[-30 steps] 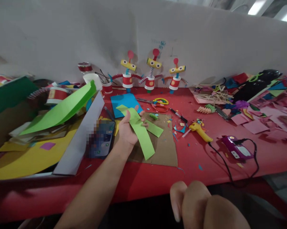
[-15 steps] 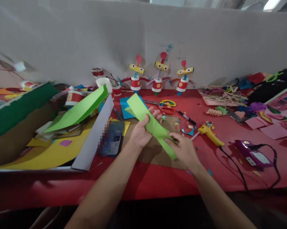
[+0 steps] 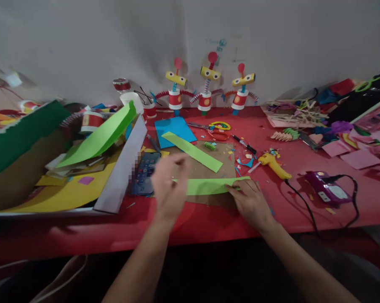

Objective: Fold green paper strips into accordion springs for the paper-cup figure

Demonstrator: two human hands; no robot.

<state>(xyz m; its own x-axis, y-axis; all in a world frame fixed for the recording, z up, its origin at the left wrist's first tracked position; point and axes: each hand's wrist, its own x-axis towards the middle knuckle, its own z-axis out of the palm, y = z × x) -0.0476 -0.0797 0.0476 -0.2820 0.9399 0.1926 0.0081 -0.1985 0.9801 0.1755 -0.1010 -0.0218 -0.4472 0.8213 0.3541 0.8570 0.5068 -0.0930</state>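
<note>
A light green paper strip (image 3: 205, 187) lies lengthwise along the front of the brown cardboard mat (image 3: 211, 204). My right hand (image 3: 252, 205) is closed on this strip near its right end, fingertips at the paper. Raised over the strip's left end, my left hand (image 3: 171, 187) is smeared by motion; its fingers look bent, but whether they hold anything is unclear. A second green paper strip (image 3: 194, 152) lies slantwise behind, apart from both hands, partly over a blue sheet (image 3: 174, 130). A small green paper coil (image 3: 210, 146) sits close to it.
Left of the mat are a phone (image 3: 145, 174) and a box (image 3: 122, 168) of coloured paper. Scissors (image 3: 219, 126), a pen (image 3: 244, 144) and a yellow glue gun (image 3: 274, 165) lie right, with a corded purple device (image 3: 328, 187). Three paper-cup figures (image 3: 205, 101) stand behind.
The green paper held across both hands is now two separate strips on the mat. My left hand has lifted off and moved left; my right hand has come down onto the front strip.
</note>
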